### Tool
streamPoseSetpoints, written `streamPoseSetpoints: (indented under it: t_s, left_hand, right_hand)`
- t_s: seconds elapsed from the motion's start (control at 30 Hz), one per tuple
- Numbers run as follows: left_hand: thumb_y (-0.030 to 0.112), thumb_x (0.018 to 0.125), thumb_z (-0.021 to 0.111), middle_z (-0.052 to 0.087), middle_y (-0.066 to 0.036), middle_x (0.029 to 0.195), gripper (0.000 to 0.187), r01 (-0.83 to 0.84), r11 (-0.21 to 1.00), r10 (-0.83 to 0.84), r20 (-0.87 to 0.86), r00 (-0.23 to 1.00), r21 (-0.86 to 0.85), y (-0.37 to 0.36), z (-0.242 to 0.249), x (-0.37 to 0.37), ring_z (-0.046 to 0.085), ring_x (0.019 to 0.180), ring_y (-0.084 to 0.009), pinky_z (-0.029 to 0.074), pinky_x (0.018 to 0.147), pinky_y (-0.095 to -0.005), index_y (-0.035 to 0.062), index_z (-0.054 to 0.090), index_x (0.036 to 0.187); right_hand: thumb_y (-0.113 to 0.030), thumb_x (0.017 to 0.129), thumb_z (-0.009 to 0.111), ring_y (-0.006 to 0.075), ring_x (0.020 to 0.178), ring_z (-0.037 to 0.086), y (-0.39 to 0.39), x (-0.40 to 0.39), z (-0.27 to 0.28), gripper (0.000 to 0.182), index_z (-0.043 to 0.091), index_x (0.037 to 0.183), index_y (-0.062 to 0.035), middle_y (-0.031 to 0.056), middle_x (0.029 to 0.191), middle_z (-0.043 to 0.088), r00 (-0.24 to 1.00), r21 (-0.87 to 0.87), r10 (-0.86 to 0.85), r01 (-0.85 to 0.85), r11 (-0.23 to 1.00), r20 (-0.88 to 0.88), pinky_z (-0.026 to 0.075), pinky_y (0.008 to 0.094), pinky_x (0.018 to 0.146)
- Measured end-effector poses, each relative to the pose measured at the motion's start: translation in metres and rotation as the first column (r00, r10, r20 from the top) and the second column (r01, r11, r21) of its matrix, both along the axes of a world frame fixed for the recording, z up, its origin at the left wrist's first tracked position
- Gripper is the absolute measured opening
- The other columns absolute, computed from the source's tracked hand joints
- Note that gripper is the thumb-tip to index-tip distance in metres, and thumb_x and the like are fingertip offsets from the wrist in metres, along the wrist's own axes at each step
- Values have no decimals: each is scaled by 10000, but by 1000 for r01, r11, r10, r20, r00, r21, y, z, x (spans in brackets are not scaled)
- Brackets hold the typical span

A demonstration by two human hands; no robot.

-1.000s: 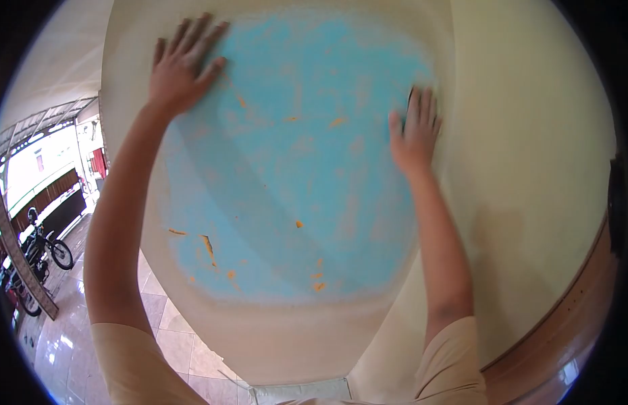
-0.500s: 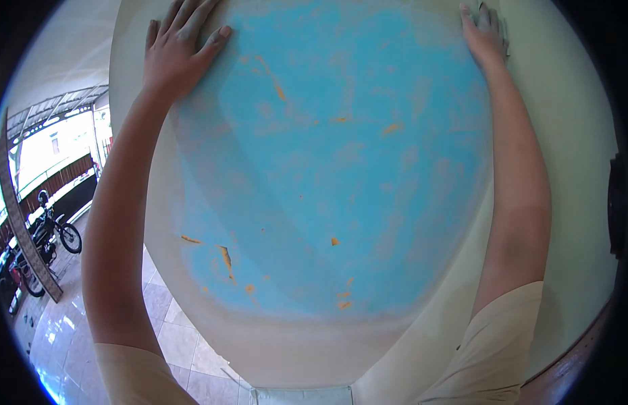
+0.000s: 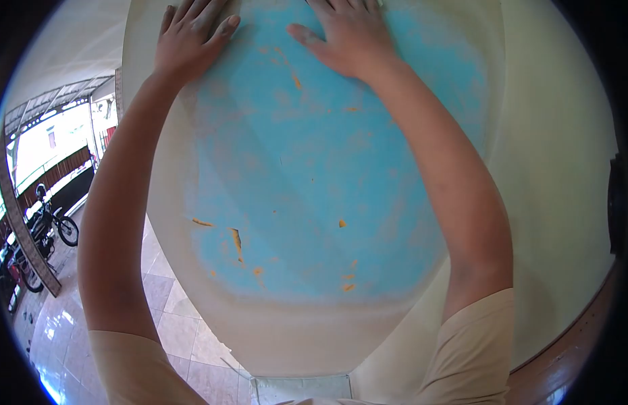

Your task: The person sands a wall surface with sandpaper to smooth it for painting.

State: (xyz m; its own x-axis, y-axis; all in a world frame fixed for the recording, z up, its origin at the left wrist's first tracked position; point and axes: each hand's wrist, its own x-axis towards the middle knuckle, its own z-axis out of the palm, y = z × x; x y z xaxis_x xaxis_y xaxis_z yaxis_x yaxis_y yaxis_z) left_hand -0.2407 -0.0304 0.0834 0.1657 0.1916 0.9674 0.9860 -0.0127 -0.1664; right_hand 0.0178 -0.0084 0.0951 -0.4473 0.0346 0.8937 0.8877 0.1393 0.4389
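Observation:
A large rounded panel (image 3: pixel 294 162), blue in the middle with a pale border, fills the centre of the head view. Orange-brown chips and scratches mark its blue face. My left hand (image 3: pixel 192 37) lies flat on its upper left part, fingers spread and dusty grey. On the upper middle of the blue area rests my right hand (image 3: pixel 351 34), palm down, thumb stretched out to the left. The top edge of the view cuts off the fingertips of both hands. A small pale edge shows beside the right fingers; what it belongs to I cannot make out.
A pale wall-like surface (image 3: pixel 557 155) stands right of the panel. Below the panel is a light rectangular piece (image 3: pixel 300 386). Glossy floor tiles (image 3: pixel 175 331) lie at lower left. Farther left are a post (image 3: pixel 27 229) and a parked motorcycle (image 3: pixel 50 223).
My right hand has moved left from the panel's right edge onto the upper middle of the blue area. My left hand stays at the upper left. The view has shifted slightly.

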Motion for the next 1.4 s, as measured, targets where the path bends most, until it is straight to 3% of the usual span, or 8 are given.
streamPoseSetpoints:
  t_s: [0.03,0.2,0.33,0.63,0.8,1.03,1.23,1.4]
  left_hand:
    - [447,1007,355,129,-55,1660,622,-4,1000,3,-41,999,-14,-1,3,-7,44,1534,-241,15,1240,-457,199,258,1569]
    - [455,1016,332,105,-51,1664,624,-2,1000,1,96,995,10,-5,0,-34,26,1536,-236,7,1239,-448,212,222,1581]
    - [495,1017,334,98,-37,1665,645,-4,1000,1,142,990,26,-6,-3,-34,25,1535,-221,5,1242,-430,204,219,1581]
    - [518,1004,362,87,-47,1666,690,8,999,-12,115,993,37,-3,0,-41,22,1535,-226,11,1243,-434,189,192,1585]
    - [545,986,388,78,-94,1663,738,-37,998,39,-47,998,42,-2,0,-57,16,1535,-268,24,1239,-455,163,188,1585]
    - [570,966,412,100,-99,1659,753,-56,998,56,-115,992,4,-13,1,-64,28,1533,-283,50,1239,-461,176,221,1579]
    - [549,975,403,126,-69,1659,716,-34,999,36,-63,997,26,-11,-1,-62,53,1533,-265,49,1242,-455,202,232,1577]
    - [527,990,379,131,-69,1658,695,-16,999,17,-34,999,40,-13,-6,-62,57,1533,-261,45,1242,-454,193,224,1579]
  right_hand:
    - [-492,1034,357,272,1523,112,3,10,2,664,233,1565,-112,85,1643,173,991,-4,36,-36,999,127,104,480,1235]
    - [-431,1040,362,275,1514,152,8,98,44,611,284,1553,-109,81,1632,224,891,-18,-85,87,996,-446,140,479,1222]
    - [-434,1032,388,289,1502,182,0,48,43,631,291,1545,-80,117,1615,253,798,33,-15,44,998,-602,144,482,1220]
    - [-446,1019,432,279,1504,171,-22,-25,-9,651,313,1525,-55,127,1592,278,988,-9,24,-23,1000,155,144,472,1228]
    - [-464,1020,422,273,1506,165,-4,-27,32,657,321,1526,-59,126,1604,262,903,87,0,41,995,-430,125,463,1234]
    - [-485,1030,377,269,1509,160,-30,-93,-4,652,313,1533,-76,106,1615,251,986,-73,133,-126,989,99,124,465,1235]
    - [-477,1039,352,267,1512,148,4,-81,48,637,302,1538,-84,95,1617,246,872,90,98,-63,994,-480,120,482,1234]
    - [-478,1040,343,253,1515,143,-26,-127,-8,635,293,1544,-95,87,1617,246,993,-6,109,-109,994,-51,95,477,1242]
